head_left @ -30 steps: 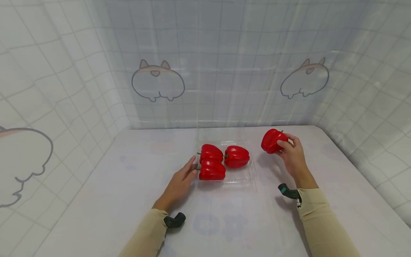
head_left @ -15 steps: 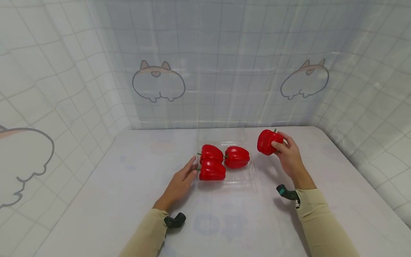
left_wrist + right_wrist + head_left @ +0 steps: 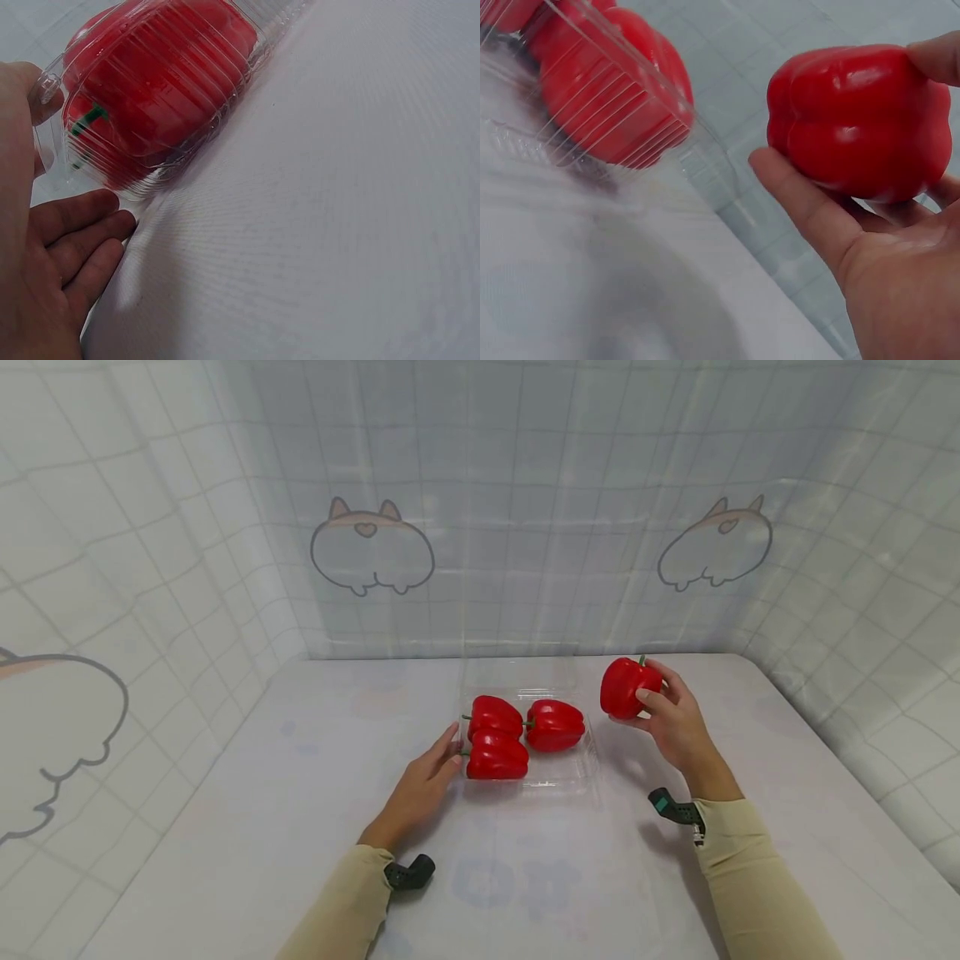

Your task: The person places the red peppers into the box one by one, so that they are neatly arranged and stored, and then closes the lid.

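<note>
A red bell pepper (image 3: 621, 688) with a green stem is held in my right hand (image 3: 678, 727), off the table and right of the box. In the right wrist view the thumb lies on top of this pepper (image 3: 859, 124) and the fingers support it from below. My left hand (image 3: 420, 789) is at the left edge of a clear plastic box (image 3: 558, 768), holding its rim; the other fingers (image 3: 90, 240) extend below it. Inside the box lie a back-left pepper (image 3: 495, 717), a front-left pepper (image 3: 498, 758) and a back-right pepper (image 3: 555, 727).
The box's clear lid (image 3: 517, 675) lies folded back towards the rear wall. A white cloth (image 3: 315, 827) covers the table. Grid-patterned curtains (image 3: 525, 510) enclose the back and sides.
My right hand has brought its pepper slightly left and turned it so that the stem points upward. The left hand and the peppers in the box stay put.
</note>
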